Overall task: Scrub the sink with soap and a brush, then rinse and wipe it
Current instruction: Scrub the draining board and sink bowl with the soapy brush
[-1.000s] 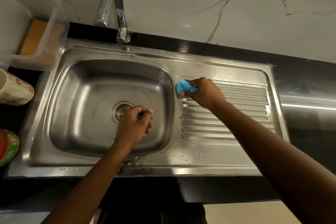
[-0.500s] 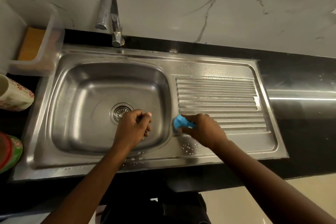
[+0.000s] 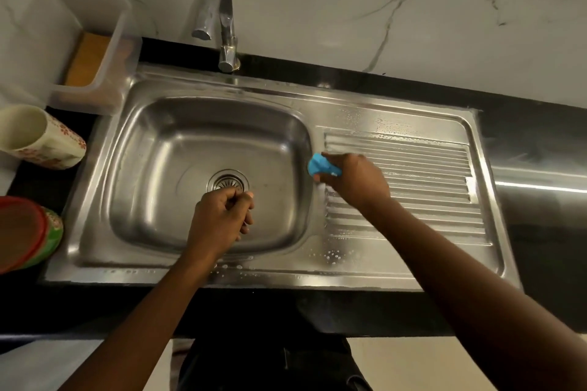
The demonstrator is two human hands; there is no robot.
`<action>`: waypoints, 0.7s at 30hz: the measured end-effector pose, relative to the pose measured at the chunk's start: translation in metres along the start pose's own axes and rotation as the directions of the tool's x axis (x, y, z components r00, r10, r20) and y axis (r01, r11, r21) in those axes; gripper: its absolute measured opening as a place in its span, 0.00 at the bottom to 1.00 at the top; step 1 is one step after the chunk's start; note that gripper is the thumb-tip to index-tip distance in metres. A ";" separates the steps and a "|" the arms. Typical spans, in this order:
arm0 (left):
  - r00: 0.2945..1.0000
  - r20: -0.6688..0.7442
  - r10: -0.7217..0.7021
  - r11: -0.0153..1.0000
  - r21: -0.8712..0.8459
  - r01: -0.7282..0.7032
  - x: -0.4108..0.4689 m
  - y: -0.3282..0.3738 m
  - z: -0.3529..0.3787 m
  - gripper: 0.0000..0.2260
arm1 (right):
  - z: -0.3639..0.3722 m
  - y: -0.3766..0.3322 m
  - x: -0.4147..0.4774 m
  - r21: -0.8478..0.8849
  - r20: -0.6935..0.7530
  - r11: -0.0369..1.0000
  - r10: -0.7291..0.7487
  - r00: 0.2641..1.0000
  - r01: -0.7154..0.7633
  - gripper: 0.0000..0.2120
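A steel sink (image 3: 133, 149) with a round drain (image 3: 227, 182) fills the middle of the view, and its ribbed drainboard (image 3: 422, 174) lies to the right, wet with soapy drops. My right hand (image 3: 357, 181) grips a blue brush (image 3: 320, 165) and presses it on the drainboard's left end, beside the basin's right rim. My left hand (image 3: 219, 219) hovers over the basin just in front of the drain, fingers curled into a loose fist; nothing shows in it. The tap (image 3: 219, 16) stands behind the basin with no water running.
A clear plastic container (image 3: 98, 51) with an orange-brown item inside sits at the back left. A floral cup (image 3: 38, 138) lies on its side left of the sink. Stacked red and green lids or plates (image 3: 28, 232) sit at the left edge. Black countertop (image 3: 540, 216) surrounds the sink.
My right hand has carried the blue brush from the drainboard's front left corner back up along its left end. The left hand stays over the basin in a fist.
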State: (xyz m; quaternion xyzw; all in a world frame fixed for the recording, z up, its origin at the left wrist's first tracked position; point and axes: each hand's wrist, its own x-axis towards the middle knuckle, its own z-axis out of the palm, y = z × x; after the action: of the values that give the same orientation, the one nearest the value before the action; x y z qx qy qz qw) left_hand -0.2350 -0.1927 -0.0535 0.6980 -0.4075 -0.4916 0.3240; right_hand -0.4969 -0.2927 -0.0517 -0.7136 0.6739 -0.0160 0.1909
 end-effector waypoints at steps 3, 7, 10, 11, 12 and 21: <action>0.997 -0.065 -0.038 0.999 -0.035 0.036 -0.005 -0.001 -0.002 0.12 | -0.007 0.000 0.040 0.008 -0.014 1.000 0.001 1.000 -0.001 0.29; 0.989 -0.127 -0.070 0.996 -0.060 0.063 -0.013 -0.005 -0.003 0.12 | -0.012 0.000 0.083 0.088 -0.024 0.996 0.025 0.999 -0.023 0.29; 0.985 -0.152 -0.080 0.994 -0.088 0.067 -0.017 -0.008 -0.002 0.12 | -0.015 -0.002 0.095 0.140 -0.011 0.990 0.033 0.999 -0.031 0.29; 0.985 -0.156 -0.079 0.994 -0.088 0.066 -0.019 -0.009 -0.002 0.12 | -0.014 -0.002 0.094 0.153 -0.001 0.988 0.034 0.999 -0.033 0.29; 0.984 -0.157 -0.080 0.994 -0.084 0.067 -0.021 -0.011 -0.002 0.12 | -0.013 -0.002 0.091 0.160 0.009 0.987 0.031 0.999 -0.032 0.29; 0.995 -0.077 -0.062 0.996 -0.071 0.056 -0.020 -0.018 -0.003 0.11 | 0.000 -0.005 -0.026 -0.021 0.153 0.999 -0.022 0.988 0.026 0.25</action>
State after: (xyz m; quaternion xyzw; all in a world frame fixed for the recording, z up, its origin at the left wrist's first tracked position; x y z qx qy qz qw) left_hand -0.2319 -0.1666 -0.0591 0.7171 -0.3565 -0.4868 0.3489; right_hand -0.4947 -0.2676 -0.0438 -0.7230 0.6487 0.0444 0.2334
